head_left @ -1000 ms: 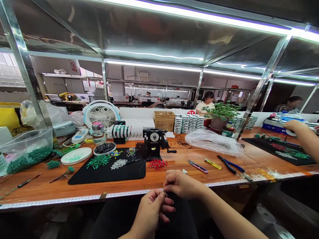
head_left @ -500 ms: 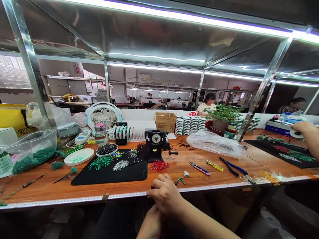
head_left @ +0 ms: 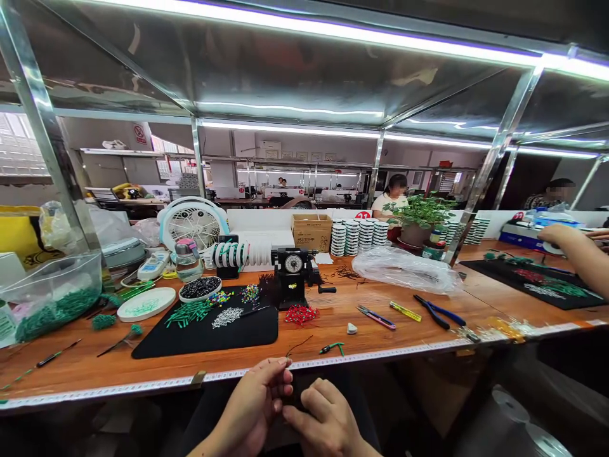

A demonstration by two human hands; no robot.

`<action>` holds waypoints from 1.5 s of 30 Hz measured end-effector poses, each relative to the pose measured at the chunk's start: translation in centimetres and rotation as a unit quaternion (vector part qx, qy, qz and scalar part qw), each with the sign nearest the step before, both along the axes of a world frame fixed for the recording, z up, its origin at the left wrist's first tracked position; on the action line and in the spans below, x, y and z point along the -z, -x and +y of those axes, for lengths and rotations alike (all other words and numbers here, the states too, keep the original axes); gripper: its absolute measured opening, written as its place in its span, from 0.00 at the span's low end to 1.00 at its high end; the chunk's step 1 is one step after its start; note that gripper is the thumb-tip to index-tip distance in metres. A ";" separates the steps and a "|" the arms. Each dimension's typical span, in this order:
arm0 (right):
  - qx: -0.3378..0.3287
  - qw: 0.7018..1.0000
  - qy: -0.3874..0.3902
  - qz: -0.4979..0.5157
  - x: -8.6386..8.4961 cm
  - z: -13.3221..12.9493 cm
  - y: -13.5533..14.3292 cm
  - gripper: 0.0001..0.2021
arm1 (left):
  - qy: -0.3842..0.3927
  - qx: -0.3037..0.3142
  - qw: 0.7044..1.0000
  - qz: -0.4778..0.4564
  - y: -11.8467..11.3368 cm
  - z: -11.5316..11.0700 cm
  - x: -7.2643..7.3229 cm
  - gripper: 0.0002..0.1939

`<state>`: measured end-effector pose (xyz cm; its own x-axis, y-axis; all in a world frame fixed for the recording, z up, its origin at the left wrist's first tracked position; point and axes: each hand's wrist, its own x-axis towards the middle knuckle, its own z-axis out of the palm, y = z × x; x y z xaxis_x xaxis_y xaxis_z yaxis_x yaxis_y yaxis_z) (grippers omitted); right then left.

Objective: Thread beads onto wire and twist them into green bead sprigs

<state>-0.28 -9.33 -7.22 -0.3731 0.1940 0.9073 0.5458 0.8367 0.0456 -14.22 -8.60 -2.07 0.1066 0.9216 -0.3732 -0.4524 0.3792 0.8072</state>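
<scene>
My left hand (head_left: 252, 403) is at the front edge of the table, thumb and fingertips pinched together. From the pinch a thin dark cord (head_left: 301, 344) sticks up to the right over the wood. Just right of it, and apart from it, my right hand (head_left: 328, 416) hangs in front of the edge with its fingers curled in; what they hold, if anything, is hidden. A short green and black cord piece (head_left: 333, 348) lies on the table beyond my right hand. A small whitish lump (head_left: 351, 328) sits behind that piece.
A black mat (head_left: 204, 339) bears green tubes, beads and silver bits. Behind stand a hand-cranked winder (head_left: 291, 270), red beaded pieces (head_left: 301, 315) and a fan (head_left: 193, 225). Snips (head_left: 375, 317), a yellow tool (head_left: 405, 311) and pliers (head_left: 438, 311) lie right. A co-worker's arm (head_left: 578, 254) reaches in.
My hands, together at the table edge before, have come apart. The left has risen into view with the cord; the right has drawn back and down. The view has shifted slightly.
</scene>
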 end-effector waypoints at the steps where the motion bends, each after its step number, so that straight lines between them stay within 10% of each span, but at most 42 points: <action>1: -0.014 1.000 0.019 -0.007 -0.1 0.2 0.2 0.11 | -0.007 0.008 1.000 0.005 0.4 0.3 -0.2 0.05; 6: -0.048 0.990 0.131 0.019 -1.4 0.6 0.7 0.11 | -0.044 0.035 0.998 0.039 1.9 1.9 -1.4 0.13; 11: 0.109 0.969 0.220 0.032 -2.7 2.1 1.4 0.07 | -0.058 0.041 0.994 0.088 2.6 2.6 -1.9 0.15; 24: 0.172 0.960 0.219 -0.016 -2.8 5.0 2.3 0.05 | -0.093 0.091 0.965 0.226 3.1 3.4 -2.7 0.15; 31: 0.003 0.990 0.115 -0.081 -4.9 5.3 1.3 0.06 | -0.256 0.103 0.880 0.387 4.8 4.9 -3.0 0.12; 39: 0.014 0.928 0.368 -0.054 -8.4 9.6 2.6 0.04 | -0.439 0.124 0.752 0.477 5.0 5.0 -3.1 0.08; 45: 0.018 0.908 0.419 -0.020 -9.4 11.2 2.2 0.04 | -0.460 0.131 0.753 0.452 4.9 5.9 -3.2 0.03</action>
